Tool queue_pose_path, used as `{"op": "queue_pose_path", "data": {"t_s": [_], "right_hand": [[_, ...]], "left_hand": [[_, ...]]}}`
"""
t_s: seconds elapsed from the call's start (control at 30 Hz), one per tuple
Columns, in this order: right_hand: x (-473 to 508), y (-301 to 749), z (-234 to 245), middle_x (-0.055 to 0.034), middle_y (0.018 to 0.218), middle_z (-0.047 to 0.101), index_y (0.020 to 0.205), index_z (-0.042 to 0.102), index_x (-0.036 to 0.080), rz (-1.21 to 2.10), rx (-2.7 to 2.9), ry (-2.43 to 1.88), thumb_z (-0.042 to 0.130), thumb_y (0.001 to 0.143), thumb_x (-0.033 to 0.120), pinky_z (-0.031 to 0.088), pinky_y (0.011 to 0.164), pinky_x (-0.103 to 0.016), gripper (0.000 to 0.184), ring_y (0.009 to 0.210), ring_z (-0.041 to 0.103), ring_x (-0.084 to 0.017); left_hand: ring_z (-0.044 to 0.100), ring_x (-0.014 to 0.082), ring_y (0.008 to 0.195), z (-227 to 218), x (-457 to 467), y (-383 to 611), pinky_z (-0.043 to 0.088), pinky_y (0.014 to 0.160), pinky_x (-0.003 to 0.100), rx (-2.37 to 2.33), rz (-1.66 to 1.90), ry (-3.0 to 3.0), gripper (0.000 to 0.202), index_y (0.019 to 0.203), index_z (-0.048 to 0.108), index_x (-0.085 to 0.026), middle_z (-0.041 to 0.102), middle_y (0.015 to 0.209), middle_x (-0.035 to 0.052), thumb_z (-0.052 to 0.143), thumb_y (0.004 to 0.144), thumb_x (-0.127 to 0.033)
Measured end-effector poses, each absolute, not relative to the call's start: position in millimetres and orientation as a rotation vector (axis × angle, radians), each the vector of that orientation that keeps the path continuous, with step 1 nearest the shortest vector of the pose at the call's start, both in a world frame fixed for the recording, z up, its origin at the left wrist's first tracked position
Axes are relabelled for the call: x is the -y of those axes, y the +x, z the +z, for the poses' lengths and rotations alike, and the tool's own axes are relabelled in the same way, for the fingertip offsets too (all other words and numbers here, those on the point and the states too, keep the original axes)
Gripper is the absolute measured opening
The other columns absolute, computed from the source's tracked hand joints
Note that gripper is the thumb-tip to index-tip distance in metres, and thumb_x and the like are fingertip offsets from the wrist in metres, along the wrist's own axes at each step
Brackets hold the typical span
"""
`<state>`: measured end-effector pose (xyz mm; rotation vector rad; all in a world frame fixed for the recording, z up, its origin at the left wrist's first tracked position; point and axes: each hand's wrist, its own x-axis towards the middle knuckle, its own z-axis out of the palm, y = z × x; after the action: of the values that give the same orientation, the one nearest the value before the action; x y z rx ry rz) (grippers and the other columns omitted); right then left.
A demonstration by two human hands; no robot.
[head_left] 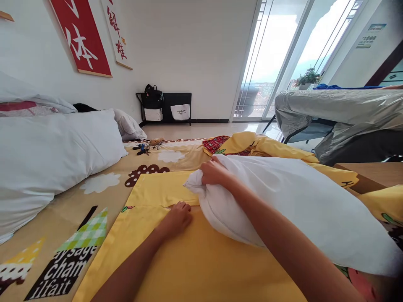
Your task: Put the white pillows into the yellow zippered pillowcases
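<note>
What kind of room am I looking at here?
Probably a bedroom: white pillows lie on a patterned bedsheet, with a yellow pillowcase spread flat beside them, and calligraphy scrolls hang on the wall.

Gap between big white pillows [308, 197]

the white pillow [302, 201] toward the right edge of the bed [195, 162] is smooth cloth, slightly shiny. the yellow cloth [195, 256] and the sheet [72, 218] look matt. past the bed's far edge the floor [214, 129] is glossy; past its right corner, the grey cover [340, 105] seems wrinkled plastic.
</note>
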<state>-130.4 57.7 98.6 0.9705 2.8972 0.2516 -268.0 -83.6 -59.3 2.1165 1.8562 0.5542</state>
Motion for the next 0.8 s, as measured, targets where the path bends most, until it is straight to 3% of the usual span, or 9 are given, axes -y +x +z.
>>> {"op": "queue_pose_path", "data": {"t_s": [0.1, 0.23, 0.33, 0.43, 0.6, 0.7, 0.8], "right_hand": [[-67, -136, 96, -0.014, 0.084, 0.071, 0.089, 0.07, 0.01, 0.207, -2.847, 1.02, 0.058, 0.067, 0.019, 0.033, 0.088, -0.037, 0.026, 0.083, 0.065, -0.025], [-72, -136, 93, -0.0137, 0.085, 0.071, 0.088, 0.07, 0.011, 0.202, -2.814, 1.063, 0.058, 0.067, 0.023, 0.035, 0.084, -0.035, 0.027, 0.084, 0.065, -0.026], [-74, -133, 99, -0.015, 0.088, 0.071, 0.087, 0.071, 0.011, 0.236, -2.814, 1.106, 0.058, 0.067, 0.025, 0.037, 0.079, -0.033, 0.027, 0.084, 0.065, -0.026], [-73, -125, 114, -0.0167, 0.09, 0.07, 0.087, 0.071, 0.01, 0.274, -2.801, 1.189, 0.057, 0.067, 0.028, 0.038, 0.071, -0.032, 0.03, 0.083, 0.064, -0.027], [-51, -109, 143, -0.0149, 0.087, 0.069, 0.086, 0.07, 0.01, 0.259, -2.813, 1.231, 0.055, 0.067, 0.027, 0.037, 0.057, -0.03, 0.029, 0.074, 0.063, -0.024], [-28, -115, 137, -0.0154, 0.085, 0.07, 0.085, 0.071, 0.011, 0.234, -2.879, 1.014, 0.055, 0.069, 0.022, 0.038, 0.056, -0.03, 0.025, 0.073, 0.063, -0.023], [-10, -133, 107, -0.0139, 0.084, 0.072, 0.085, 0.073, 0.013, 0.146, -2.879, 0.802, 0.063, 0.065, 0.022, 0.043, 0.058, -0.029, 0.024, 0.072, 0.065, -0.024]], "left_hand": [[0.058, 0.0176, 0.081, -54, 84, -267, 0.042, 0.072, 0.028, -1.774, 0.556, 2.072, 0.019, 0.082, 0.056, -0.019, 0.063, 0.091, 0.0056, 0.04, 0.089, -0.026], [0.058, 0.0171, 0.071, -55, 80, -263, 0.04, 0.068, 0.029, -1.873, 0.527, 2.012, 0.037, 0.068, 0.055, -0.019, 0.063, 0.074, 0.005, 0.032, 0.094, -0.029], [0.062, 0.0197, 0.073, -62, 76, -267, 0.042, 0.068, 0.03, -2.018, 0.516, 1.899, 0.031, 0.082, 0.06, -0.018, 0.067, 0.079, 0.008, 0.031, 0.093, -0.024], [0.065, 0.0246, 0.087, -67, 75, -275, 0.046, 0.073, 0.032, -2.113, 0.483, 1.816, 0.023, 0.103, 0.059, -0.018, 0.069, 0.094, 0.0108, 0.044, 0.085, -0.018], [0.058, 0.0286, 0.113, -70, 74, -280, 0.047, 0.092, 0.039, -2.043, 0.492, 1.879, 0.06, 0.132, 0.047, -0.021, 0.058, 0.126, 0.0139, 0.063, 0.074, -0.025], [0.047, 0.0283, 0.126, -72, 69, -282, 0.038, 0.107, 0.041, -1.788, 0.732, 1.984, 0.068, 0.134, 0.048, -0.021, 0.052, 0.134, 0.0129, 0.069, 0.069, -0.025], [0.051, 0.0276, 0.122, -73, 64, -285, 0.039, 0.107, 0.042, -1.562, 1.049, 1.857, 0.054, 0.124, 0.057, -0.02, 0.057, 0.129, 0.0117, 0.067, 0.073, -0.033]]}}
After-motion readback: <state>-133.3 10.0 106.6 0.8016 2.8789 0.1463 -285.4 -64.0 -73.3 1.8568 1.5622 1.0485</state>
